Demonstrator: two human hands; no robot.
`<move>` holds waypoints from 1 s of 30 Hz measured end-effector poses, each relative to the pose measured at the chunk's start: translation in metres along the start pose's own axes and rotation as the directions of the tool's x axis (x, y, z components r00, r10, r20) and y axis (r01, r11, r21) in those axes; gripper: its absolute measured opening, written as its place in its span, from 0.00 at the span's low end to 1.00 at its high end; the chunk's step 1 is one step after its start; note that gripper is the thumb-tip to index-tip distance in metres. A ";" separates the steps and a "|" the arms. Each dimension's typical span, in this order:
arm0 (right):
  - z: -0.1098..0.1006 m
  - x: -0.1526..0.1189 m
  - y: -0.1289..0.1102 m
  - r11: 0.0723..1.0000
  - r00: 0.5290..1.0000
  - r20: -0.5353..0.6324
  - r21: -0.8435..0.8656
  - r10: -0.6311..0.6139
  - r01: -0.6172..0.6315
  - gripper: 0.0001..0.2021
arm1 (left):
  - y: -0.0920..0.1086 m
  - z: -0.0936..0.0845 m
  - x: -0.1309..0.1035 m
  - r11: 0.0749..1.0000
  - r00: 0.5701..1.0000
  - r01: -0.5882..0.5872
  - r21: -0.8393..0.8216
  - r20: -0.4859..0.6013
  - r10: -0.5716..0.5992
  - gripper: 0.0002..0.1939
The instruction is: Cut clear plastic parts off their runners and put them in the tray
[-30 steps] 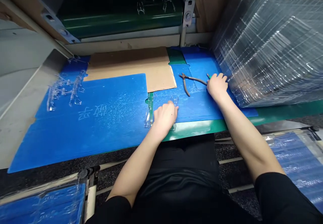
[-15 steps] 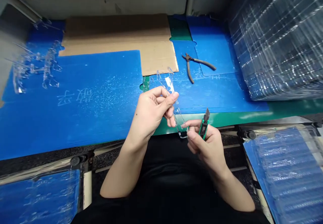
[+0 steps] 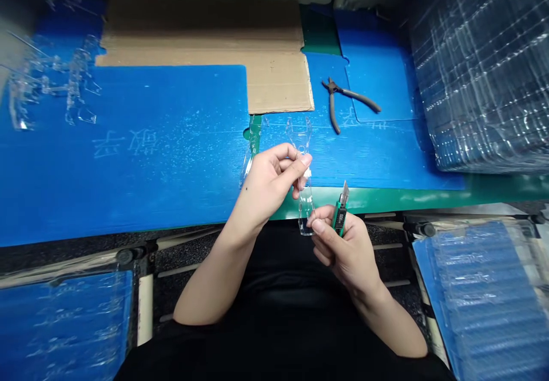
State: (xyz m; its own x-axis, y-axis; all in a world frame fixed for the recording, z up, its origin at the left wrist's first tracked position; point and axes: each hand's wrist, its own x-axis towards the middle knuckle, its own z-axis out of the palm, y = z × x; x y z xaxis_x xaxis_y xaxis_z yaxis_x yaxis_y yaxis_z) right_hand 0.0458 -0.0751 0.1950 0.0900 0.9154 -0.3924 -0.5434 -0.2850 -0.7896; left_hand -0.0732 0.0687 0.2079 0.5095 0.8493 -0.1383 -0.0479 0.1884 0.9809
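A long, clear plastic part (image 3: 306,205) is held over the front edge of the bench. My left hand (image 3: 272,185) pinches it near its middle between thumb and fingers, with the forked end pointing away from me. At the near end, my right hand (image 3: 345,243) has its thumb and index fingertip against the part's edge. That same hand grips a green and black utility knife (image 3: 340,214), blade bare and pointing up and away. Beyond the hands, dark-handled nippers (image 3: 331,87) lie with their handles spread on the blue sheet (image 3: 193,169).
Clear plastic pieces (image 3: 77,83) are heaped at the far left. Brown cardboard (image 3: 278,83) lies at the back. A tall stack of clear trays (image 3: 484,83) fills the right rear. Trays on blue sheets (image 3: 480,289) flank me below the bench.
The clear part has turned from a slant to nearly straight away from me. Both hands keep their grips, and the knife has shifted slightly left. The camera view has moved slightly.
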 end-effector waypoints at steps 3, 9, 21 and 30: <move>-0.002 -0.001 0.004 0.998 1.000 -0.002 -0.066 -0.001 0.001 0.15 | -0.002 0.001 0.002 0.999 0.999 0.037 0.006 0.023 -0.037 0.20; -0.007 -0.006 0.006 0.911 0.982 -0.064 -0.387 -0.177 0.139 0.12 | 0.003 -0.005 0.003 0.968 0.998 0.035 -0.249 0.058 -0.021 0.12; -0.025 -0.013 -0.025 0.690 0.888 0.015 -0.624 -0.460 0.368 0.11 | -0.007 -0.025 -0.047 0.690 0.809 -0.584 0.428 0.232 0.541 0.08; -0.025 -0.027 -0.045 0.146 0.732 0.370 -0.833 -0.572 0.534 0.15 | -0.012 -0.024 -0.046 0.353 0.638 -0.732 0.582 0.406 0.654 0.06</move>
State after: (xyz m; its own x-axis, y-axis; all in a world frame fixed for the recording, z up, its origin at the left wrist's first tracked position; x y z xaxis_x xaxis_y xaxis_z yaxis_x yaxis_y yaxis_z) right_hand 0.0888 -0.0935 0.2296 0.0681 0.9385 0.3385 0.6638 0.2107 -0.7176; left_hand -0.1166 0.0396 0.1997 0.6431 0.4648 0.6085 0.1103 -0.8426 0.5271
